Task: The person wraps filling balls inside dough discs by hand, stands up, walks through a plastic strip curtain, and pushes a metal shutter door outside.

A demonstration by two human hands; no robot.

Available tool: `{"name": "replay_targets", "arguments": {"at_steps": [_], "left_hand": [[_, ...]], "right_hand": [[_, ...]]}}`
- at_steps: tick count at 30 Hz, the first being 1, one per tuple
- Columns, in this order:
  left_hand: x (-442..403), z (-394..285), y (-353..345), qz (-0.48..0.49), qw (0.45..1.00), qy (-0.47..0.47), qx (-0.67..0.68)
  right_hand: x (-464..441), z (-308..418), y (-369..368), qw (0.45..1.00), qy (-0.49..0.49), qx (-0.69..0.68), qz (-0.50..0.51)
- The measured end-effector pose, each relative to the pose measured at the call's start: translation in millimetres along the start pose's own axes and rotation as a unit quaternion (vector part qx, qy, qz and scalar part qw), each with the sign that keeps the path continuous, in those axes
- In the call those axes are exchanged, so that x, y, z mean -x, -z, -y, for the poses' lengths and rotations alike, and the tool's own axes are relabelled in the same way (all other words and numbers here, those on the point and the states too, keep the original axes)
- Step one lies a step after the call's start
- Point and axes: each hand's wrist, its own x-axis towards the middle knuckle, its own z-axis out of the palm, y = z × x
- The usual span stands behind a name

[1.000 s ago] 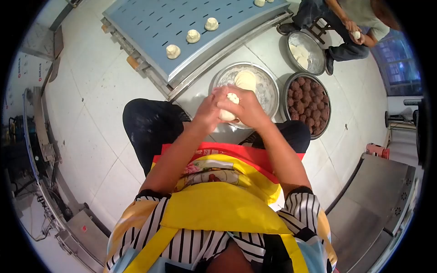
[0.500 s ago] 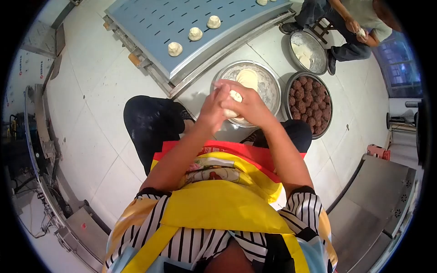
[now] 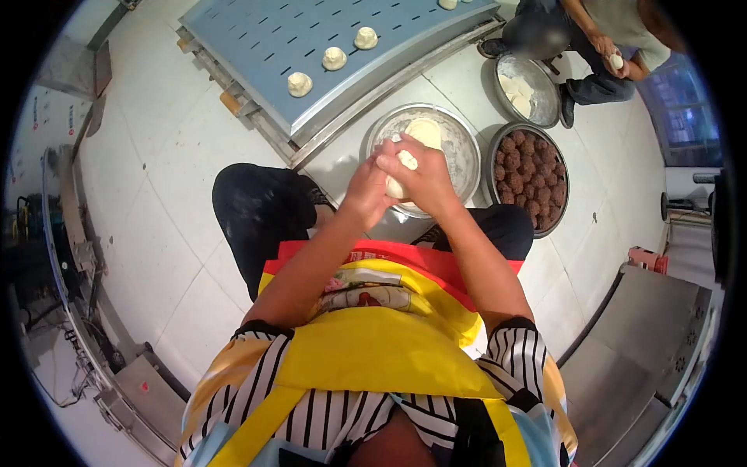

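Between my two hands is a filled dough bun [image 3: 395,188], pale and soft, with its pinched top showing near the fingers. My left hand [image 3: 369,187] is wrapped round one side of it. My right hand [image 3: 425,176] closes over the other side, its fingers meeting those of the left. Both hands are above the near part of a floury metal bowl [image 3: 470,148], where flat round dough wrappers [image 3: 425,131] lie stacked. The underside of the bun is hidden by my palms.
Right of the bowl stands a round pan of dark brown filling balls [image 3: 531,179]. Several shaped buns [image 3: 334,58] sit on a slotted blue-grey tray [image 3: 257,47] ahead. At upper right, a co-worker's hands [image 3: 611,54] hold dough beside another metal bowl [image 3: 552,101] with wrappers.
My fingers have shifted round the bun, and my right hand has turned slightly. The bun stays in my hands above the bowl. The co-worker's hands and dough have moved a little.
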Motion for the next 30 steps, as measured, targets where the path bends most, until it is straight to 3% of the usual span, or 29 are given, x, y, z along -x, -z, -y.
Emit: {"name": "replay_targets", "arguments": {"at_steps": [2,6,9,12,14,16,17,19,22,25,28,30], "left_hand": [[-3.5,15.1,5.0,-0.020,0.998,-0.044,0.042],[7.9,-16.3,11.1,0.052,0.989,0.100,-0.098],[9.9,-9.5,-7.2,-0.019,0.997,0.036,-0.061],[7.0,-9.8,-4.3,-0.036,0.998,0.035,-0.049],[7.0,-9.7,1.4,-0.023,0.998,0.005,-0.060],[0.5,-5.2,14.4,0.005,0.994,-0.066,-0.086],[-2.7,-1.3,17.9,-0.026,0.992,-0.079,-0.095],[-9.5,2.3,18.5,-0.085,0.984,-0.105,-0.117],[-18.1,12.9,21.6,-0.118,0.959,-0.188,-0.178],[-14.3,9.6,21.0,-0.115,0.966,-0.160,-0.166],[-1.6,-18.4,17.9,-0.062,0.990,0.090,0.090],[-12.1,-3.6,46.4,0.242,0.930,0.184,0.205]], "right_hand": [[-1.2,0.2,-1.4,0.997,0.038,-0.059,0.016],[5.2,2.8,4.7,0.978,0.013,-0.181,0.099],[-0.6,-3.6,-0.2,0.998,-0.002,-0.045,0.036],[-2.9,-6.0,-3.6,0.999,-0.008,-0.011,0.037],[-4.6,-7.4,2.0,0.976,0.183,0.105,-0.052],[0.4,2.5,4.5,0.952,0.214,0.195,-0.104],[3.0,7.4,5.8,0.935,0.226,0.239,-0.133],[9.3,8.0,5.3,0.938,0.164,0.277,-0.127],[6.6,3.2,1.2,0.925,0.192,0.295,-0.141],[2.1,-0.4,9.3,0.916,0.239,0.297,-0.123],[-1.1,5.3,17.3,0.904,0.303,0.290,-0.085],[-4.8,10.2,23.6,0.900,0.317,0.290,-0.074]]}}
